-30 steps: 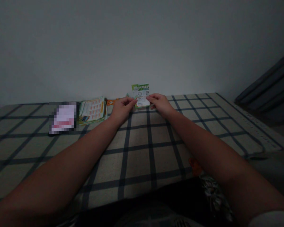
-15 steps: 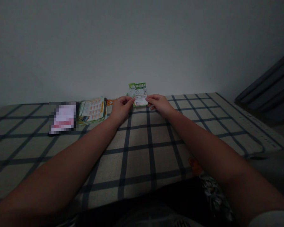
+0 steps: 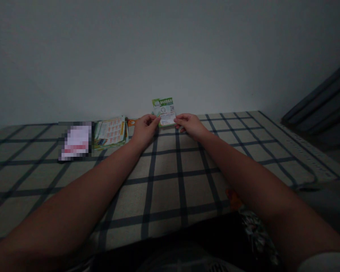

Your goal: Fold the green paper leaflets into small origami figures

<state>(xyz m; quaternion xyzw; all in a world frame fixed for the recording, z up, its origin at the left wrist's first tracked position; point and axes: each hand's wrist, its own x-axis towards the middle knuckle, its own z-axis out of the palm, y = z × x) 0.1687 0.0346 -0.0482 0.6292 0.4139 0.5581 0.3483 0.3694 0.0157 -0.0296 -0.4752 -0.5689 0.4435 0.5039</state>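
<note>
A small green and white printed leaflet (image 3: 166, 110) stands nearly upright at the far side of the checked cloth, held between my two hands. My left hand (image 3: 145, 130) pinches its lower left edge between thumb and fingers. At the lower right edge, my right hand (image 3: 190, 125) pinches it the same way. Print and a square code show on the face turned toward me; its back is hidden. Left of my left hand lies a stack of green and white printed sheets (image 3: 111, 131), the nearest other thing to it.
A pixelated pink and white rectangular thing (image 3: 76, 140) with a dark edge lies left of the stack. The checked cloth (image 3: 164, 192) covers the surface up to a grey wall (image 3: 170, 49). Dark folded fabric (image 3: 323, 102) hangs at the right.
The leaflet's top edge has shifted slightly left and up, and its outline looks a little different. Both hands keep their pinch, almost in the same place.
</note>
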